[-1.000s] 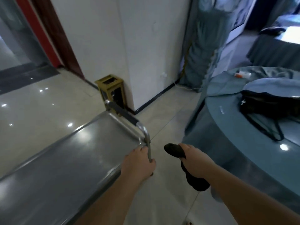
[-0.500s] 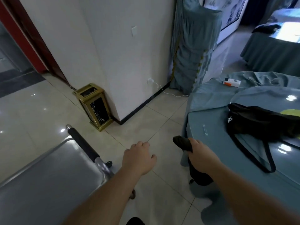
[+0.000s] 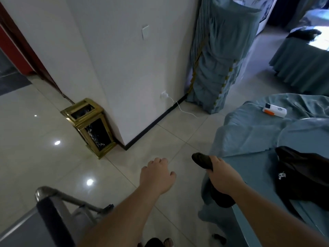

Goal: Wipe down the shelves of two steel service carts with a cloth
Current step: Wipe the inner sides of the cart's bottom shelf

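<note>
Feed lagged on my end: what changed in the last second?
The left hand let go of the steel cart frame and now hangs open over the floor; the cart sits lower left in view. The right hand holds the dark cloth as before.

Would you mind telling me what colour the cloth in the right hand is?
Dark brown, nearly black cloth, seen in the head view.

Tiled floor (image 3: pixel 44 157) under cart (image 3: pixel 26 227), bin (image 3: pixel 90 127)
</note>
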Tool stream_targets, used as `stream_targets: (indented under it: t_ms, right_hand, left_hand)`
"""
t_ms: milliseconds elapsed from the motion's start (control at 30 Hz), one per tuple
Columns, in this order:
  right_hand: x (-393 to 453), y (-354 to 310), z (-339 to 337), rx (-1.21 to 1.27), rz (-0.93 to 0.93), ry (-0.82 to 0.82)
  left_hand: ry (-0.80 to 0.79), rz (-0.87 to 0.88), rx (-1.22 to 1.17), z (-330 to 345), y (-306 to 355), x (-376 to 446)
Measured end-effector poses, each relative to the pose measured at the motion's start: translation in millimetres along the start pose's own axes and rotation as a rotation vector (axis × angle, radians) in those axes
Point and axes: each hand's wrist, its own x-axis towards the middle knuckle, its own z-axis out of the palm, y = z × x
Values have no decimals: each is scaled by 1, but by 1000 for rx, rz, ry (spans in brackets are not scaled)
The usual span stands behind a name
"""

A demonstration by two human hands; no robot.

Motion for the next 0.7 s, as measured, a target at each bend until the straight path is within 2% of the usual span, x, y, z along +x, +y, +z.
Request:
stream_targets:
  t_ms: [167, 333, 500, 700]
  right_hand:
    - [95, -35, -18, -20, -42, -18]
    - [210, -85, -22, -40, -142, -52]
    - [329, -159, -21, -9, -353, -117]
    - [420, -280, -23, -71, -640, -244]
  left_hand:
    - [33, -50, 4, -37, -26, 74]
    - [73, -213, -61, -63, -70, 146]
    - [170, -344, -79, -112, -111, 219]
    - [230, -634, -94, -153, -181, 241]
